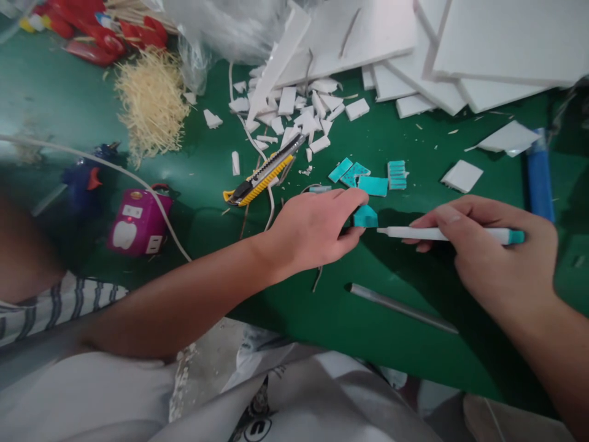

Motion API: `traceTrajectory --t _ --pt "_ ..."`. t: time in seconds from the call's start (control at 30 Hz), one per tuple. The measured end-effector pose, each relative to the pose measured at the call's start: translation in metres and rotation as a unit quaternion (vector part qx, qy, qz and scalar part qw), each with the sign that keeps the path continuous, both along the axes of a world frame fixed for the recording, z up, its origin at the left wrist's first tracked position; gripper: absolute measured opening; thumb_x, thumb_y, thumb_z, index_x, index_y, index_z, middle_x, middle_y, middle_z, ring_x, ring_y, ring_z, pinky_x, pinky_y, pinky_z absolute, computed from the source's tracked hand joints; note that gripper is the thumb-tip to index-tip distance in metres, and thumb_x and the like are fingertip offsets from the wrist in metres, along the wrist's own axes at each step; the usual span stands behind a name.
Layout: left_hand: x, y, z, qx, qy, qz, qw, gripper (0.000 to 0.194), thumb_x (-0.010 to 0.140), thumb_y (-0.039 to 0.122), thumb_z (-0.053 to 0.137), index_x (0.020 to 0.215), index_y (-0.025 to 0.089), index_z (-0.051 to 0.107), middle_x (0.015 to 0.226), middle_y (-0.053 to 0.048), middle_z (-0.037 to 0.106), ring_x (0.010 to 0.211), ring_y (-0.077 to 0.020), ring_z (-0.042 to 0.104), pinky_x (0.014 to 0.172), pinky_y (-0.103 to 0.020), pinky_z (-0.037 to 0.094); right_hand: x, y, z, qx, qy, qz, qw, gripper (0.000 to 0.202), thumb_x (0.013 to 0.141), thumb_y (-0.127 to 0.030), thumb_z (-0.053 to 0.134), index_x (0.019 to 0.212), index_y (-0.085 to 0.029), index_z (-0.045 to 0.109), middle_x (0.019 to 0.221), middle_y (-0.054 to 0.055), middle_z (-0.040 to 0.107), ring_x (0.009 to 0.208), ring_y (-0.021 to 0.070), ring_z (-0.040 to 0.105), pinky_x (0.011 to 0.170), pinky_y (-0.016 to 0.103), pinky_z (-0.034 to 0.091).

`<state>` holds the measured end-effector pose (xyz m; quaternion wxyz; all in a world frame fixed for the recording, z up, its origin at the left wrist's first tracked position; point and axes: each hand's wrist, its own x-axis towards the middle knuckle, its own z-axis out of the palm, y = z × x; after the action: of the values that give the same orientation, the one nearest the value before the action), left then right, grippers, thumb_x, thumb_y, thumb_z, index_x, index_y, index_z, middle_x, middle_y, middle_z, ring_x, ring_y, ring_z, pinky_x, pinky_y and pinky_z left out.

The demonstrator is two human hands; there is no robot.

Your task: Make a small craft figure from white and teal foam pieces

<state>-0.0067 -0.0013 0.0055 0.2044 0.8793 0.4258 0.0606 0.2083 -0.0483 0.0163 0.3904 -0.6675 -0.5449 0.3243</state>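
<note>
Between the thumb and fingers of my left hand [317,230] is a small teal foam piece [365,216]. My right hand [501,252] grips a white marker [418,233] with a teal end, its tip pointing left at the edge of the piece; whether they touch is hard to tell. Just above my left fingers lie a plain teal piece [373,185], a dotted teal piece [355,174], a small teal strip [340,169] and a striped teal piece [397,175].
A yellow cutter [264,175] lies beside white foam scraps [294,110]. White foam sheets [506,43] are stacked at the back right. A magenta power adapter [138,221] and cable are on the left, a grey rod [405,308] in front. Another person's striped sleeve [59,307] shows at left.
</note>
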Motion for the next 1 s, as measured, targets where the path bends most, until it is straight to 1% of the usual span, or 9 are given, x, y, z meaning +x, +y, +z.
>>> traceTrajectory --t 0.07,0.13,0.23,0.3,0.43,0.57,0.7,0.8,1.0 --pt "0.0 0.0 0.0 -0.001 0.002 0.002 1.0 0.028 0.095 0.034 0.062 0.12 0.021 0.065 0.072 0.004 0.063 0.066 -0.0158 0.061 0.063 -0.027 0.039 0.0 0.0 0.0 0.001 0.029 -0.012 0.999 0.024 0.084 -0.023 0.066 0.062 -0.025 0.075 0.053 -0.002 0.066 0.051 0.012 0.06 0.052 0.025 0.046" --pt "0.0 0.0 0.0 -0.007 0.007 0.007 1.0 0.029 0.095 0.035 0.063 0.12 0.021 0.065 0.072 0.003 0.064 0.067 -0.016 0.061 0.065 -0.027 0.039 0.0 0.0 0.0 0.006 0.051 -0.026 0.998 0.021 0.085 -0.027 0.067 0.065 -0.025 0.075 0.056 -0.002 0.067 0.051 0.0125 0.061 0.053 0.026 0.048" --pt "0.001 -0.001 0.002 -0.021 0.01 0.015 1.0 0.03 0.094 0.035 0.064 0.12 0.021 0.066 0.069 0.004 0.062 0.065 -0.0155 0.06 0.066 -0.026 0.041 -0.001 -0.001 0.001 0.01 0.05 -0.021 0.998 0.021 0.085 -0.035 0.07 0.068 -0.024 0.075 0.055 -0.001 0.066 0.05 0.0131 0.06 0.052 0.028 0.048" --pt "0.001 -0.001 0.004 -0.024 0.014 0.018 0.999 0.03 0.094 0.035 0.065 0.12 0.021 0.066 0.067 0.005 0.06 0.064 -0.0152 0.059 0.066 -0.026 0.041 -0.002 -0.001 0.002 0.007 0.037 -0.011 0.999 0.022 0.085 -0.037 0.07 0.07 -0.023 0.076 0.054 -0.001 0.065 0.051 0.0128 0.06 0.052 0.027 0.048" --pt "0.002 -0.001 0.005 -0.017 0.02 0.017 1.0 0.028 0.094 0.034 0.064 0.119 0.021 0.066 0.067 0.005 0.059 0.064 -0.0148 0.058 0.064 -0.026 0.04 -0.003 -0.001 0.003 0.015 0.01 0.005 1.0 0.02 0.086 -0.035 0.068 0.074 -0.023 0.077 0.059 0.0 0.07 0.051 0.0117 0.06 0.05 0.026 0.046" --pt "0.002 -0.001 0.004 -0.004 0.01 0.014 1.0 0.028 0.095 0.035 0.064 0.119 0.021 0.066 0.066 0.006 0.057 0.063 -0.014 0.058 0.063 -0.025 0.04 0.001 -0.001 -0.003 0.018 -0.005 0.019 1.0 0.017 0.088 -0.036 0.069 0.078 -0.024 0.078 0.062 0.0 0.071 0.053 0.0127 0.061 0.05 0.027 0.046" --pt "0.001 -0.001 0.002 -0.004 0.016 0.011 1.0 0.03 0.094 0.035 0.065 0.121 0.02 0.066 0.067 0.005 0.058 0.062 -0.0144 0.058 0.062 -0.025 0.039 0.004 -0.003 -0.007 0.016 0.018 0.033 0.999 0.023 0.089 -0.032 0.067 0.068 -0.026 0.075 0.056 -0.001 0.067 0.05 0.0138 0.061 0.048 0.027 0.045" --pt "0.001 -0.001 0.003 -0.009 0.021 0.012 1.0 0.031 0.094 0.035 0.065 0.121 0.02 0.066 0.068 0.004 0.059 0.063 -0.0147 0.059 0.063 -0.025 0.041 0.003 -0.003 -0.005 0.027 0.039 0.029 0.998 0.024 0.089 -0.028 0.066 0.066 -0.028 0.074 0.056 -0.002 0.068 0.05 0.0132 0.061 0.049 0.027 0.046" --pt "0.001 -0.001 0.005 -0.011 0.026 0.013 1.0 0.031 0.093 0.035 0.065 0.121 0.021 0.066 0.069 0.004 0.06 0.063 -0.0146 0.059 0.063 -0.025 0.04 -0.002 -0.002 0.001 0.022 0.04 0.008 0.999 0.019 0.089 -0.03 0.066 0.072 -0.028 0.075 0.061 -0.002 0.069 0.054 0.0141 0.062 0.054 0.03 0.05"
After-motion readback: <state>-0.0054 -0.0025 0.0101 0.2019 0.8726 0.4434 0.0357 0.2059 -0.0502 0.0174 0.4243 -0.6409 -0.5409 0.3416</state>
